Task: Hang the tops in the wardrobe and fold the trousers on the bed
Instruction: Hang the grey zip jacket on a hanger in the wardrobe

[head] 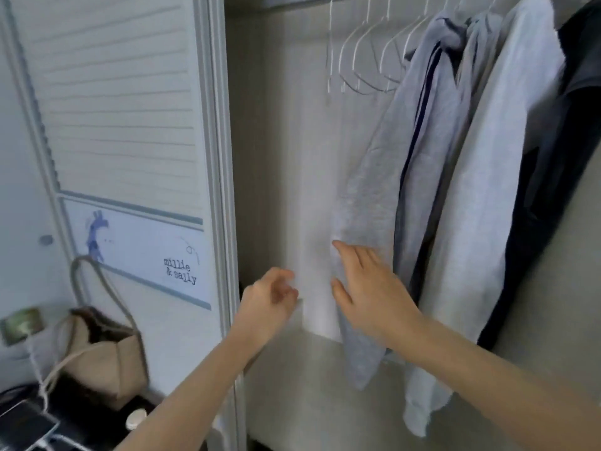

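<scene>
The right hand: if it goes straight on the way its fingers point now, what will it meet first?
Most likely the grey top: the right hand, fingers straight, points up into its hanging sleeve and seems at or near the cloth already; depth is unclear.

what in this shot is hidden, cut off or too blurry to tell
Head view only:
- Wardrobe rail: cut off by the top edge, so the white wire hangers' hooks end out of frame.
- Dark garment: cut by the right edge, type unclear.
- Left hand: motion-blurred, finger contact unclear.
- Bed and trousers: outside the frame.
</scene>
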`<state>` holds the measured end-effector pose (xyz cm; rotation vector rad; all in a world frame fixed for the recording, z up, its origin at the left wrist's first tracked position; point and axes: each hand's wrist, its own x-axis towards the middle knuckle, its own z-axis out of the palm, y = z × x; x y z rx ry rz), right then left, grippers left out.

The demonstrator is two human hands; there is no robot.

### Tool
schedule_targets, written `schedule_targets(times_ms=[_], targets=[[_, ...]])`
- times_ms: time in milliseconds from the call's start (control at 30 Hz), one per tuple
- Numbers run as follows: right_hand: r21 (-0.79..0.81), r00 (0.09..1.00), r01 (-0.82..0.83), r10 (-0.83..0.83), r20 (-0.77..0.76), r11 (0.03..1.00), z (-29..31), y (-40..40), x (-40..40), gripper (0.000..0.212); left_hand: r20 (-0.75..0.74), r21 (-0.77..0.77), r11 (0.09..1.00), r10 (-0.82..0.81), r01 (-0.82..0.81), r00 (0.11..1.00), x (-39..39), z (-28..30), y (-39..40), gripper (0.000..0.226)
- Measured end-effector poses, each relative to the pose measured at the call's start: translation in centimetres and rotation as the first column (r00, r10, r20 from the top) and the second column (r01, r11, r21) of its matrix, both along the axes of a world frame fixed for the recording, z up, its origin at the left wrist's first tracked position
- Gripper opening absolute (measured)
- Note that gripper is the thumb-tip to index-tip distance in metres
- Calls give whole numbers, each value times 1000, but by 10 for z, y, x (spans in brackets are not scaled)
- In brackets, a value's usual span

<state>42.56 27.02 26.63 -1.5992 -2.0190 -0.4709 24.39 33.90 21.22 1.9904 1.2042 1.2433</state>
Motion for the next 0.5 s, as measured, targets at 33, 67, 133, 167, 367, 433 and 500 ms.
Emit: schedule_targets(times_ms=[33, 67, 133, 167, 367, 433, 500], targets=[[-2, 999, -47, 47, -18, 999, -10, -6, -2, 57, 16, -18, 999, 39, -39, 999, -7, -4, -17, 20], [-3, 993, -105, 105, -46, 994, -24, -13, -5, 57, 32, -42, 996, 86, -84, 996, -14, -11, -41, 18], [-31, 964, -244, 238, -119, 969, -50, -31, -9, 60, 45, -77, 977, 202, -198, 978, -24, -26, -89, 15], [-45, 944, -297, 287, -163, 954, -62, -41, -10, 58, 38, -79, 963, 261, -258, 965, -27, -33, -113, 15], [-172, 748, -636, 548, -375, 752, -144, -126, -20, 43, -106, -118, 737, 657, -666, 746, -25, -101, -280, 13], [-236, 682, -718, 595, -424, 655, -164, -154, -27, 44, -112, -156, 625, 758, -765, 642, -20, -120, -333, 15], [-291, 595, -801, 646, -477, 523, -180, -190, -41, 48, -115, -223, 476, 854, -850, 508, -12, -136, -394, 15]])
